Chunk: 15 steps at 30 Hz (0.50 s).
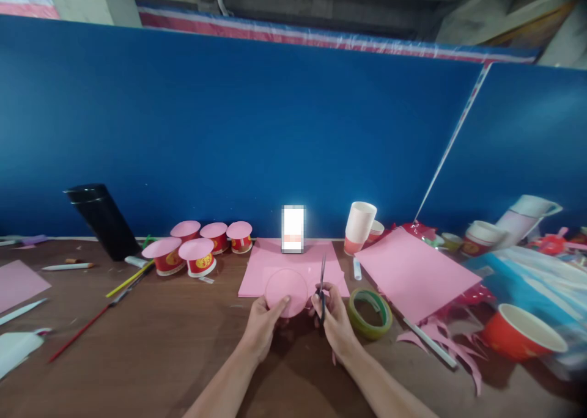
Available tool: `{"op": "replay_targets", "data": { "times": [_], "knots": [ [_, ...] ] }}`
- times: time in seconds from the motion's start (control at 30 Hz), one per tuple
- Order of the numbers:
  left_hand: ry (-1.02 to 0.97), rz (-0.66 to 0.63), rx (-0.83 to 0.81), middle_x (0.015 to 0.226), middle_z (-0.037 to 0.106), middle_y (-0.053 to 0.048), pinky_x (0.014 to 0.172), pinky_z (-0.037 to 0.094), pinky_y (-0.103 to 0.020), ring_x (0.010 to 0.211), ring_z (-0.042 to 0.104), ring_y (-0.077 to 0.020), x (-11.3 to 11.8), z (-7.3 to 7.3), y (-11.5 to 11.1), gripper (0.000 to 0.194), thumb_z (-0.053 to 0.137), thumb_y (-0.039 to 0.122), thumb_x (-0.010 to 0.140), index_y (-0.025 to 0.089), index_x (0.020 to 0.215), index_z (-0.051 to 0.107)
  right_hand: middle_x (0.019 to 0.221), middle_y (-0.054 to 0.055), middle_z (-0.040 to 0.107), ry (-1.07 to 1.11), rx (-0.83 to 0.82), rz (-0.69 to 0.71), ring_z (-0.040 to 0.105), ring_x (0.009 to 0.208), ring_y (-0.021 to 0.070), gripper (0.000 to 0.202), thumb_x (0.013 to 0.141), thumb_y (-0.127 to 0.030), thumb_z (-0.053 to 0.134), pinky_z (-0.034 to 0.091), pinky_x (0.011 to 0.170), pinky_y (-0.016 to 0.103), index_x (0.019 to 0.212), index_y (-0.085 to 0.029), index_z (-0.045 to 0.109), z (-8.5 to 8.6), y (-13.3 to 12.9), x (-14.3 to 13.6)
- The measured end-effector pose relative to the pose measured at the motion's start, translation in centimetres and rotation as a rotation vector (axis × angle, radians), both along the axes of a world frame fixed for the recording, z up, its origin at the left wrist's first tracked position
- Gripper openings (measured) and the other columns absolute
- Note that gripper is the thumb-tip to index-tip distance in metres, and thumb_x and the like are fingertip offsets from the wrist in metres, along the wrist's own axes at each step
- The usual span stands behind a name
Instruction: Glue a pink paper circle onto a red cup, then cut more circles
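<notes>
My left hand [265, 326] grips a round pink paper disc [287, 291] by its near edge, thumb on top. In my right hand [334, 320] is a pair of scissors [323, 293], blades pointing up and away, just right of the disc. A thin pink strip seems to lie between the disc and the scissors; whether it is joined to the disc I cannot tell. Beyond both hands lies a stack of pink paper sheets [261, 265]. Several red paper cups with pink discs on top [197, 256] stand to the left.
A roll of tape [369, 314] lies right of my right hand. Farther right are a pink sheet [417, 271], paper scraps [449, 338], a red paper cup [518, 332] and stacked white cups [360, 225]. A black bottle [105, 222] and a red brush [82, 331] are left.
</notes>
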<state>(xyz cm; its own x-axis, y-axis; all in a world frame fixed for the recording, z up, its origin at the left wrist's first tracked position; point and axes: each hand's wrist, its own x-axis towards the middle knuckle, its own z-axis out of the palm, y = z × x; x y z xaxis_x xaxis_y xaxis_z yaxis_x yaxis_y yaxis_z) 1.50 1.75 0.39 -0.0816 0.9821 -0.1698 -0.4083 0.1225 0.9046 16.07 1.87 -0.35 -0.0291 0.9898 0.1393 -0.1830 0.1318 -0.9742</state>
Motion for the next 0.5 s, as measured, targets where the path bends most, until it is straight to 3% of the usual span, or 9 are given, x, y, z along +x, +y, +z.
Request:
{"op": "replay_targets", "data": {
  "times": [0.33, 0.5],
  "knots": [
    [-0.207, 0.022, 0.045, 0.062, 0.064, -0.001, 0.049, 0.044, -0.017, 0.053, 0.057, -0.0093, -0.53, -0.13, 0.29, 0.027, 0.076, 0.02, 0.055, 0.011, 0.075, 0.059, 0.063, -0.005, 0.048, 0.02, 0.021, 0.015, 0.047, 0.054, 0.0095, 0.031, 0.079, -0.041, 0.056, 0.038, 0.045, 0.018, 0.1, -0.022, 0.042, -0.12, -0.16, -0.13],
    [-0.232, 0.058, 0.024, 0.065, 0.064, -0.001, 0.048, 0.045, -0.017, 0.051, 0.056, -0.0079, -0.57, 0.25, 0.31, 0.03, 0.077, 0.021, 0.052, 0.012, 0.074, 0.06, 0.069, -0.002, 0.052, 0.007, 0.011, 0.017, 0.053, 0.063, 0.0127, 0.035, 0.078, -0.042, 0.056, 0.042, 0.052, 0.021, 0.103, -0.021, 0.042, 0.32, -0.44, 0.01]
  ]
}}
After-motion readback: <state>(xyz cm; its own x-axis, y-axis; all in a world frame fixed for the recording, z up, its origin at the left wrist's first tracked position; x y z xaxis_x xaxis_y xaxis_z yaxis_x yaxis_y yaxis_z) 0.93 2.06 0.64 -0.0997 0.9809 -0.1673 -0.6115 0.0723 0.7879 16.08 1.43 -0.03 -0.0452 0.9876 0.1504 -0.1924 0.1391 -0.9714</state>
